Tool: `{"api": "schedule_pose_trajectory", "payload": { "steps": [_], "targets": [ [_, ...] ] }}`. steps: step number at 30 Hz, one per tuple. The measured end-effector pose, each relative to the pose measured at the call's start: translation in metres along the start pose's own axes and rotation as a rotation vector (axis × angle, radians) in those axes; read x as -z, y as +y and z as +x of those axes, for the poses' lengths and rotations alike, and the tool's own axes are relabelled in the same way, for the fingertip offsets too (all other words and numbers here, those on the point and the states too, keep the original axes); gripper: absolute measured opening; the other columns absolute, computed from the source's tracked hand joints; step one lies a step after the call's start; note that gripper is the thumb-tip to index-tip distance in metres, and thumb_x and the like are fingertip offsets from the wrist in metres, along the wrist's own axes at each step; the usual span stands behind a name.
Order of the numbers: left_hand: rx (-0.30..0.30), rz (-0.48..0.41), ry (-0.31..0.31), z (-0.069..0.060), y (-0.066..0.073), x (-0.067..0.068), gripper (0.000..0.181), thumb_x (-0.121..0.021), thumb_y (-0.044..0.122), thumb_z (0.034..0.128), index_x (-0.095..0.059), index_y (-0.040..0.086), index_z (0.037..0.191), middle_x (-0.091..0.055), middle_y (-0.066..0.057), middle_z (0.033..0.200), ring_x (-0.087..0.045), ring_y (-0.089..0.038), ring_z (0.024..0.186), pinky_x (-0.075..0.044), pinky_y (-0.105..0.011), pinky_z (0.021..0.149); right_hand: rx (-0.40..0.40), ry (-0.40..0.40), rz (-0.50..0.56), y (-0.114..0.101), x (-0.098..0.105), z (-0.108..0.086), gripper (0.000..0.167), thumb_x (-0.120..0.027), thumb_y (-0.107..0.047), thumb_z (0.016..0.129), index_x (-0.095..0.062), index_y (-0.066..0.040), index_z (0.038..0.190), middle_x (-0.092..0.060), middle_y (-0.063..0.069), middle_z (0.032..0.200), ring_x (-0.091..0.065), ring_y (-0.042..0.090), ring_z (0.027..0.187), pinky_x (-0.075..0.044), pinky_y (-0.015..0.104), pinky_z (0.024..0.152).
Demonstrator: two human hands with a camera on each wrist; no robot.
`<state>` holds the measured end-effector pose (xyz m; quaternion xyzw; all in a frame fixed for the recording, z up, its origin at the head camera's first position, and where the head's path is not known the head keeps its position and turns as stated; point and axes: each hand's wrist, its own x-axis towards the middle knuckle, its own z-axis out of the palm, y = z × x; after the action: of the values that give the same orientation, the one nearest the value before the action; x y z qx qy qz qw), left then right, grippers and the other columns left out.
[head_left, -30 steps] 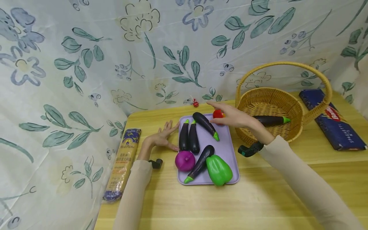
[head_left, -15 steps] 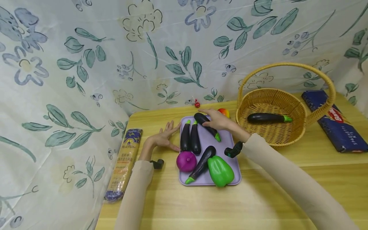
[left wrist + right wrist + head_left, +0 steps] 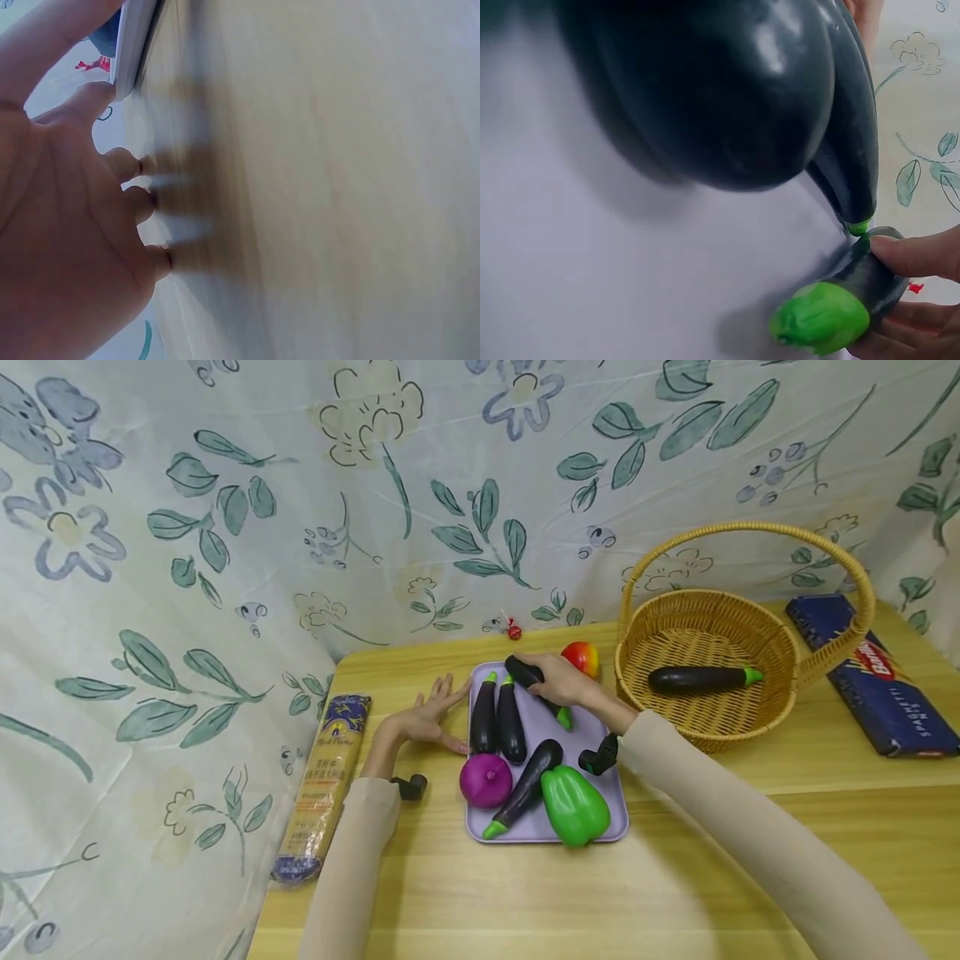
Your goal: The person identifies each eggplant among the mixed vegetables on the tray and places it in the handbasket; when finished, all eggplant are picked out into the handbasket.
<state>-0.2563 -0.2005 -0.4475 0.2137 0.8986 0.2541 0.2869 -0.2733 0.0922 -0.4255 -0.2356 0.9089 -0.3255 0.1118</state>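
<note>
My right hand (image 3: 564,680) grips a dark eggplant (image 3: 525,672) at the tray's far end. In the right wrist view its thumb and fingers lie on opposite sides of that eggplant, green stem end toward the camera. My left hand (image 3: 427,720) is spread beside the lilac tray (image 3: 534,718), touching its left edge; the left wrist view shows straight fingers near the tray's rim (image 3: 131,45). On the tray also lie two eggplants side by side (image 3: 512,727), another eggplant (image 3: 528,781) set diagonally, a purple onion (image 3: 486,781) and a green bell pepper (image 3: 575,806).
A wicker basket (image 3: 712,731) with a tall handle stands at the right, one eggplant (image 3: 697,679) inside. Behind it lies a blue spaghetti box (image 3: 892,693). A pasta pack (image 3: 322,785) lies at the left. A red-yellow fruit (image 3: 582,657) sits by the tray's far right corner.
My right hand has come down from above the tray's far right corner and closed round the far eggplant, which still lies at the tray's far end. My left hand stays put.
</note>
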Motion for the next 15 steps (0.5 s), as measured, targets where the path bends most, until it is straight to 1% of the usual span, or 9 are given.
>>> {"api": "schedule_pose_trajectory", "payload": {
  "steps": [3, 6, 13, 15],
  "targets": [
    [0.003, 0.002, 0.001, 0.0003, -0.0011, 0.0004, 0.125, -0.088, 0.038, 0.0812, 0.002, 0.032, 0.167, 0.028, -0.017, 0.170, 0.030, -0.035, 0.157, 0.021, -0.061, 0.126, 0.013, 0.007, -0.001, -0.0003, -0.0008, 0.0008, 0.067, -0.067, 0.001, 0.095, -0.040, 0.001, 0.156, -0.048, 0.030, 0.155, -0.054, 0.042, 0.135, -0.043, 0.055, 0.118],
    [0.005, 0.006, 0.001, 0.0001, -0.0014, 0.0005, 0.125, -0.088, 0.039, 0.0812, 0.002, 0.032, 0.167, 0.028, -0.018, 0.170, 0.030, -0.035, 0.157, 0.021, -0.061, 0.126, 0.005, 0.004, -0.002, -0.0006, -0.0011, 0.0017, 0.066, -0.066, 0.000, 0.096, -0.040, 0.000, 0.157, -0.048, 0.031, 0.154, -0.054, 0.041, 0.132, -0.045, 0.056, 0.116],
    [-0.007, 0.011, -0.002, 0.0008, -0.0012, 0.0002, 0.126, -0.088, 0.038, 0.0811, 0.004, 0.031, 0.167, 0.028, -0.018, 0.169, 0.030, -0.035, 0.157, 0.021, -0.061, 0.126, -0.066, 0.021, 0.041, -0.0004, 0.0020, 0.0004, 0.063, -0.067, -0.006, 0.097, -0.044, -0.005, 0.156, -0.045, 0.027, 0.158, -0.048, 0.041, 0.143, -0.037, 0.056, 0.123],
    [-0.011, 0.014, -0.002, 0.0018, -0.0015, -0.0001, 0.126, -0.088, 0.038, 0.0812, 0.004, 0.031, 0.167, 0.029, -0.019, 0.169, 0.030, -0.036, 0.157, 0.021, -0.061, 0.126, -0.067, 0.032, 0.061, 0.0001, 0.0030, -0.0005, 0.063, -0.067, -0.007, 0.097, -0.045, -0.006, 0.156, -0.046, 0.026, 0.158, -0.047, 0.042, 0.144, -0.036, 0.057, 0.123]
  ]
}}
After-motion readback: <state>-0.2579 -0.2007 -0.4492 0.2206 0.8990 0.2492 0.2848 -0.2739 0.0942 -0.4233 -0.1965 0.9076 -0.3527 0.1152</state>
